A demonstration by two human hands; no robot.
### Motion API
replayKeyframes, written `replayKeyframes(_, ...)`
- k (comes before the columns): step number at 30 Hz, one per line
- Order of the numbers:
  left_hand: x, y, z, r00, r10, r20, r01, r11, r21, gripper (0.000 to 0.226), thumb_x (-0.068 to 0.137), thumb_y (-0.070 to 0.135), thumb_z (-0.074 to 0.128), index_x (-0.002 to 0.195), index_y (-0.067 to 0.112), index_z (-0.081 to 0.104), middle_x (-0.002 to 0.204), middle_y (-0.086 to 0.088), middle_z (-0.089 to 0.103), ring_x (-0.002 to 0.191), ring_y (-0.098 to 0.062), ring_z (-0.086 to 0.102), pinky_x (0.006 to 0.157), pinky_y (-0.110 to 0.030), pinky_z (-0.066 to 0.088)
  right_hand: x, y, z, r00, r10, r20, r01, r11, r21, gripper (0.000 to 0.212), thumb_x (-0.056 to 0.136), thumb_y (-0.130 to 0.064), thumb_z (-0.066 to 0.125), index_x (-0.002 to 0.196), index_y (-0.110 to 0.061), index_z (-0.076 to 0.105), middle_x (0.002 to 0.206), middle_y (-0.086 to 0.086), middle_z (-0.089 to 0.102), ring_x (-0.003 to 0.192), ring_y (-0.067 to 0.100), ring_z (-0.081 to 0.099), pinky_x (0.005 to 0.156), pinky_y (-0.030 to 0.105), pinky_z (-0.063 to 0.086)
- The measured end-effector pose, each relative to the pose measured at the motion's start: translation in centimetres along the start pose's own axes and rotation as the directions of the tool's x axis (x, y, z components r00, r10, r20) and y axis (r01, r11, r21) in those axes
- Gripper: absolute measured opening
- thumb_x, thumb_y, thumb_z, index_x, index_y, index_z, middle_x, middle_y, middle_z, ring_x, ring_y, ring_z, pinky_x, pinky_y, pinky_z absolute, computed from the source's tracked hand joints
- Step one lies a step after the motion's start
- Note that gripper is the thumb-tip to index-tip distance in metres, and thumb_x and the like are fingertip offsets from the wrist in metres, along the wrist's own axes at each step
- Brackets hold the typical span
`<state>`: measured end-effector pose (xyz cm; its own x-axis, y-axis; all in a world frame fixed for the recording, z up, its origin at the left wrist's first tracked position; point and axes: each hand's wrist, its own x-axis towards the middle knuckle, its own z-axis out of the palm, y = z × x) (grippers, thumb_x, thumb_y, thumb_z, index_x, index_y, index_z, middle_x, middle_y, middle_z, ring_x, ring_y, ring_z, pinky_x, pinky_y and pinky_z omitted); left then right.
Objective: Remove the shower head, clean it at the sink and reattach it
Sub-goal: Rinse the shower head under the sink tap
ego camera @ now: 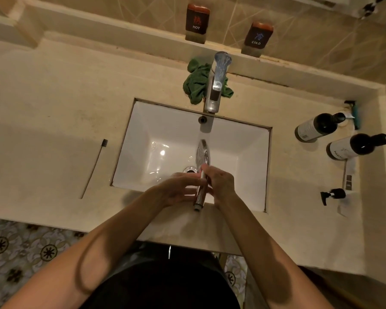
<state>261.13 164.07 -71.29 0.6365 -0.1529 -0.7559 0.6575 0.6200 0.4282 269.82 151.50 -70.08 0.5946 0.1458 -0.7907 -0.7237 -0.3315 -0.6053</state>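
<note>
A chrome shower head (202, 153) hangs over the white sink basin (143, 139), its round face turned on edge and its handle pointing back toward me. Both hands hold the handle above the basin's near edge. My right hand (221, 182) grips the handle from the right, fingers curled round it. From the left, my left hand (178, 188) holds the handle with its fingers curled against it. The chrome faucet (215, 85) stands at the back of the basin, its spout directly above the shower head. Water glistens in the basin around the drain (189, 169).
A crumpled green cloth (196, 83) lies behind the faucet. A thin black brush (95, 167) lies on the counter left of the basin. Dark pump bottles (319, 127) (354, 147) and a dispenser (334, 195) stand at the right. HOT (196, 21) and COLD (257, 35) signs sit on the back ledge.
</note>
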Motion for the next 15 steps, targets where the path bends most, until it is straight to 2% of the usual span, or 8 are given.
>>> replayKeyframes(2, 0.0, 0.6, 0.0, 0.998, 0.05, -0.046, -0.048, 0.997, 0.055, 0.046, 0.075, 0.023, 0.086, 0.118, 0.012, 0.074, 0.114, -0.013, 0.075, 0.103, -0.028, 0.075, 0.076, -0.031, 0.06, -0.5, 0.1, 0.2, 0.993, -0.117, 0.001, 0.117, 0.992, 0.046, 0.023, 0.083, -0.034, 0.079, 0.093, -0.013, 0.079, 0.095, 0.01, 0.078, 0.091, 0.026, 0.075, 0.078, 0.043, 0.065)
replayKeyframes(3, 0.0, 1.0, -0.1, 0.997, 0.049, -0.066, -0.044, 0.997, 0.065, 0.042, 0.075, 0.023, 0.086, 0.115, 0.013, 0.075, 0.109, -0.012, 0.077, 0.097, -0.025, 0.076, 0.072, -0.03, 0.06, -0.6, 0.0, 0.1, 0.993, -0.117, 0.015, 0.115, 0.989, 0.098, 0.028, 0.081, -0.035, 0.081, 0.1, -0.015, 0.079, 0.097, 0.009, 0.079, 0.091, 0.025, 0.077, 0.077, 0.04, 0.065)
replayKeyframes(5, 0.4, 1.8, -0.2, 0.991, -0.083, -0.109, 0.088, 0.996, 0.035, 0.028, 0.08, 0.017, 0.081, 0.105, 0.009, 0.075, 0.098, -0.011, 0.076, 0.082, -0.021, 0.077, 0.065, -0.028, 0.06, 0.0, 0.1, -0.1, 0.999, 0.049, -0.004, -0.048, 0.986, 0.157, 0.034, 0.08, -0.026, 0.086, 0.104, -0.003, 0.076, 0.086, 0.012, 0.08, 0.078, 0.025, 0.079, 0.067, 0.037, 0.065)
replayKeyframes(6, 0.4, 2.1, 0.2, 0.973, -0.196, -0.125, 0.199, 0.98, 0.009, 0.02, 0.084, 0.015, 0.077, 0.102, 0.006, 0.072, 0.094, -0.01, 0.073, 0.079, -0.02, 0.075, 0.066, -0.029, 0.059, 0.1, 0.0, 0.1, 0.987, 0.161, -0.029, -0.154, 0.976, 0.157, 0.032, 0.08, -0.02, 0.087, 0.097, 0.003, 0.074, 0.077, 0.014, 0.078, 0.068, 0.026, 0.078, 0.063, 0.037, 0.064)
replayKeyframes(8, 0.4, 2.3, 0.9, 0.94, -0.302, -0.162, 0.314, 0.947, 0.059, 0.012, 0.09, 0.012, 0.07, 0.1, 0.007, 0.066, 0.089, -0.008, 0.068, 0.079, -0.02, 0.068, 0.068, -0.03, 0.056, 0.3, 0.6, 0.3, 0.968, 0.241, -0.063, -0.231, 0.964, 0.132, 0.029, 0.079, -0.016, 0.088, 0.085, 0.006, 0.071, 0.07, 0.016, 0.073, 0.058, 0.026, 0.073, 0.056, 0.035, 0.062)
replayKeyframes(11, 0.5, 2.3, 0.9, 0.963, -0.197, -0.182, 0.223, 0.965, 0.137, 0.025, 0.085, 0.014, 0.074, 0.109, 0.008, 0.068, 0.083, -0.004, 0.076, 0.076, -0.018, 0.075, 0.06, -0.029, 0.058, 0.4, 1.6, -0.1, 0.989, 0.143, -0.047, -0.132, 0.974, 0.186, 0.025, 0.076, -0.019, 0.09, 0.078, 0.002, 0.077, 0.072, 0.015, 0.075, 0.058, 0.023, 0.074, 0.05, 0.029, 0.059)
replayKeyframes(13, 0.0, 2.4, 0.7, 0.974, -0.171, -0.152, 0.185, 0.979, 0.085, 0.03, 0.082, 0.018, 0.079, 0.11, 0.01, 0.07, 0.086, -0.003, 0.077, 0.077, -0.017, 0.076, 0.059, -0.027, 0.058, 0.6, 1.8, -1.1, 0.998, 0.066, 0.005, -0.065, 0.963, 0.262, 0.024, 0.073, -0.023, 0.092, 0.085, -0.005, 0.083, 0.085, 0.015, 0.081, 0.073, 0.023, 0.08, 0.058, 0.029, 0.063)
replayKeyframes(15, 0.1, 2.3, 0.9, 0.962, -0.209, -0.178, 0.227, 0.97, 0.088, 0.026, 0.083, 0.016, 0.079, 0.107, 0.009, 0.071, 0.088, -0.005, 0.076, 0.078, -0.019, 0.075, 0.059, -0.028, 0.058, 1.1, 1.7, -1.5, 0.992, 0.124, 0.021, -0.126, 0.965, 0.229, 0.035, 0.071, -0.021, 0.093, 0.096, -0.001, 0.081, 0.092, 0.018, 0.081, 0.086, 0.029, 0.08, 0.075, 0.036, 0.066)
